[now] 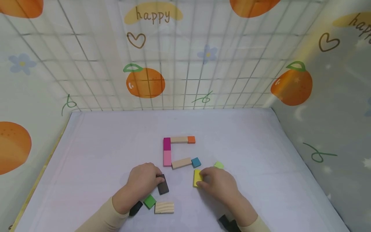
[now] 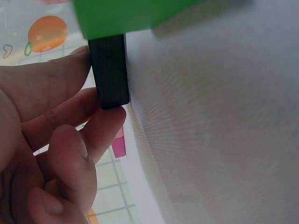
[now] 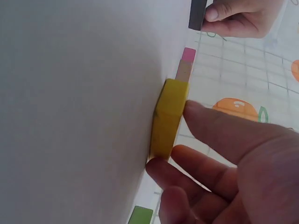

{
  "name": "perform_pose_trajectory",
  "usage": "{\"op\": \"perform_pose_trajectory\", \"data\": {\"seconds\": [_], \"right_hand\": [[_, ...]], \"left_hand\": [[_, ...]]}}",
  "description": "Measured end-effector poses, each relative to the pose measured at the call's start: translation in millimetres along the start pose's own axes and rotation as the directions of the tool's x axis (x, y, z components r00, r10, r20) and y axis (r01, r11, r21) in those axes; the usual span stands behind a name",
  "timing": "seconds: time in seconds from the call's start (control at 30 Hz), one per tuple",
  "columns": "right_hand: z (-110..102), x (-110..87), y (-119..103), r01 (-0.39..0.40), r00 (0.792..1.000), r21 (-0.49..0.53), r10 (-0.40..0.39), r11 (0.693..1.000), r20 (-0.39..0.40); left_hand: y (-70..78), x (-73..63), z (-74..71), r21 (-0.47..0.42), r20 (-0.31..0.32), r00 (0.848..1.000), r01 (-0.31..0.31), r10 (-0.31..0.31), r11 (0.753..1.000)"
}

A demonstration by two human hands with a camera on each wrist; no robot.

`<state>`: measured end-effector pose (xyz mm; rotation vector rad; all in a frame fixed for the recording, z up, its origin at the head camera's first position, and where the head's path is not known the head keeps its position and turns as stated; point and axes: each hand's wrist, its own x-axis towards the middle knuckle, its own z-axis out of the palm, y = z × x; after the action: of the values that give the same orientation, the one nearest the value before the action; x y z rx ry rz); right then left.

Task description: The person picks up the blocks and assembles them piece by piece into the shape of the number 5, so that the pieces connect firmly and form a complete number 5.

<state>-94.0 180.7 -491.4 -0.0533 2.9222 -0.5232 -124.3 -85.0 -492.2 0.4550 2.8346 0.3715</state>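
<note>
My left hand (image 1: pixel 143 179) holds a black block (image 1: pixel 163 186) by its far end, thumb and fingers at its edges, low over the white tabletop. The right hand (image 1: pixel 222 186) grips a yellow block (image 1: pixel 196 179) between thumb and fingers, its face close to the cloth in the right wrist view. Beyond them, a magenta block (image 1: pixel 166 144) and a pink block (image 1: pixel 167 159) form an upright line. From its top runs a plain wooden block (image 1: pixel 179 140) ending in an orange block (image 1: pixel 191 140). Near its bottom, a slanted wooden block (image 1: pixel 181 163) meets a blue block (image 1: pixel 196 162).
Close to my left wrist lie a green block (image 1: pixel 149 201) and a grained wooden block (image 1: pixel 164 207). A light green block (image 1: pixel 219 165) sits just past the right hand, partly hidden by it. Printed curtains (image 1: pixel 185 64) over a wire grid enclose the table's back and sides.
</note>
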Motion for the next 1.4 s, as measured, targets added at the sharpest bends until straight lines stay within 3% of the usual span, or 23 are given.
{"op": "perform_pose_trajectory", "data": {"seconds": [1.4], "right_hand": [[-1.0,6.7,4.2,0.008,1.0,0.033,-0.009,0.999,0.005]], "left_hand": [[0.7,-0.4,0.5,0.006,-0.002,1.0,0.001,-0.001,1.0]]}}
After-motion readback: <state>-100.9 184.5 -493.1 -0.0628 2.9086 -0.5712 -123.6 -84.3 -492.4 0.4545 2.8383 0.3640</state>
